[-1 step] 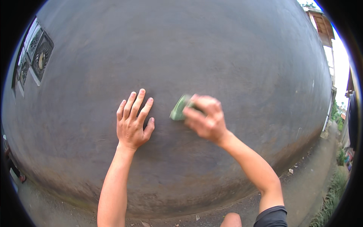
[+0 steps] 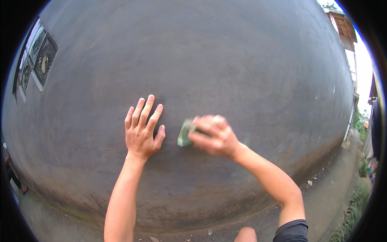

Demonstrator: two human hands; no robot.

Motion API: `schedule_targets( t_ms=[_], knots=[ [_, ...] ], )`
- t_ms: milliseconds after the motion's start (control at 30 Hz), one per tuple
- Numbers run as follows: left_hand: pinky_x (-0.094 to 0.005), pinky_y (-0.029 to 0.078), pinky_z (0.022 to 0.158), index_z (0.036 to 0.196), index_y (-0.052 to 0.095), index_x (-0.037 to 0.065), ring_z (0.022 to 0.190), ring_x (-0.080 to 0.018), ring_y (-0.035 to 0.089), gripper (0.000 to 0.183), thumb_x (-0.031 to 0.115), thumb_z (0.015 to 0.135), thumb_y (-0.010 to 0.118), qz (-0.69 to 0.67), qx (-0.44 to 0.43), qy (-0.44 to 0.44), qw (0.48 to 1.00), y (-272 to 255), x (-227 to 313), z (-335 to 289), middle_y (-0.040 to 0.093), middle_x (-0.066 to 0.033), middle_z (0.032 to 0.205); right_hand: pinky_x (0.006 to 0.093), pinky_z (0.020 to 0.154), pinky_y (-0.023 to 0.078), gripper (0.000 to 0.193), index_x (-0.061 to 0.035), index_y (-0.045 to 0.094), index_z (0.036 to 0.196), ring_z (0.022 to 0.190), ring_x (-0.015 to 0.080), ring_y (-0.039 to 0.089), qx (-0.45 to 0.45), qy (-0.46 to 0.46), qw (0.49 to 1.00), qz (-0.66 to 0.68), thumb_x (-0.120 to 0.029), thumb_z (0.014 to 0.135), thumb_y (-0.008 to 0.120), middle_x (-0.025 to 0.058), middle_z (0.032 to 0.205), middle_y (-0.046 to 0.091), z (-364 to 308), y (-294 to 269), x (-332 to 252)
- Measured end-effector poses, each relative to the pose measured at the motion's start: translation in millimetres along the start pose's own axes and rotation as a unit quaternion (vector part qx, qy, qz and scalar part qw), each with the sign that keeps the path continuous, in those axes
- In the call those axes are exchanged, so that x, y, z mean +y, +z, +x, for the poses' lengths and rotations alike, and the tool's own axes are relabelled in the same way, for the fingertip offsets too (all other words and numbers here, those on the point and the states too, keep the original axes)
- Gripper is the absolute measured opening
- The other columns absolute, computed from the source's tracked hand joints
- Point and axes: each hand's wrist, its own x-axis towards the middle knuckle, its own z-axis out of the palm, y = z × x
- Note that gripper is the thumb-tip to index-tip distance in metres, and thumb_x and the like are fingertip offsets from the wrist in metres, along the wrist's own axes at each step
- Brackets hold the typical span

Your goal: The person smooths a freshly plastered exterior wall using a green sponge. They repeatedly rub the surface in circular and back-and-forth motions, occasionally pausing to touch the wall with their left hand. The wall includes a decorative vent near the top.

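Observation:
A dark grey plastered wall point(image 2: 225, 72) fills most of the view in front of me. My left hand point(image 2: 142, 135) lies flat against it, fingers spread and holding nothing. To its right, my right hand point(image 2: 213, 135) grips a thin light-green pad point(image 2: 184, 135) by its right side and holds it at the wall. Motion blurs the pad and fingers, so I cannot tell if it is a folded sheet or a scouring pad. Faint brownish smears and streaks mark the wall around both hands.
A window with a patterned grille point(image 2: 45, 60) is set in the wall at left. Along the wall's foot runs a path point(image 2: 322, 201) with small stones and grass point(image 2: 354, 213) at right. Part of another person point(image 2: 17, 179) shows at the far left edge.
My right hand and the green pad have moved down and slightly left across the wall. My left hand has stayed almost in place.

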Motion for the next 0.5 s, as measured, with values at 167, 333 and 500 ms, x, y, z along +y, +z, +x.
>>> schedule_targets(
  t_ms=[167, 333, 500],
  knots=[
    [-0.0555, 0.015, 0.136, 0.166, 0.045, 0.012, 0.168, -0.0356, 0.027, 0.075, 0.028, 0.095, 0.066, -0.019, 0.029, -0.111, 0.993, 18.9, 47.6, -0.8, 0.036, -0.0125, 0.18, 0.0459, 0.103, 0.055, 0.046, -0.0209, 0.08, 0.124, 0.121, 0.0289, 0.068, 0.042, 0.057, 0.996, -0.056, -0.026, 0.079, 0.093, 0.0077, 0.134, 0.07, 9.0, -28.0, 47.4],
    [-0.0582, 0.008, 0.137, 0.172, 0.034, 0.006, 0.171, -0.0383, 0.017, 0.082, 0.031, 0.099, 0.064, -0.007, 0.001, -0.112, 0.994, 24.6, 52.4, -1.6, 0.026, -0.0148, 0.184, 0.0436, 0.106, 0.053, 0.041, -0.0259, 0.079, 0.128, 0.124, 0.0266, 0.066, 0.034, 0.04, 0.998, -0.038, -0.031, 0.088, 0.089, 0.0067, 0.141, 0.069, -26.8, -22.7, 38.7],
    [-0.06, 0.009, 0.137, 0.175, 0.035, 0.012, 0.171, -0.0399, 0.016, 0.082, 0.037, 0.101, 0.063, 0.025, -0.006, -0.107, 0.994, 23.7, 53.2, -1.8, 0.023, -0.0157, 0.185, 0.0455, 0.103, 0.056, 0.044, -0.0219, 0.08, 0.124, 0.122, 0.0283, 0.067, 0.03, 0.029, 0.997, -0.07, -0.029, 0.083, 0.093, 0.0083, 0.137, 0.069, -20.6, -45.0, 70.2]
  ],
)
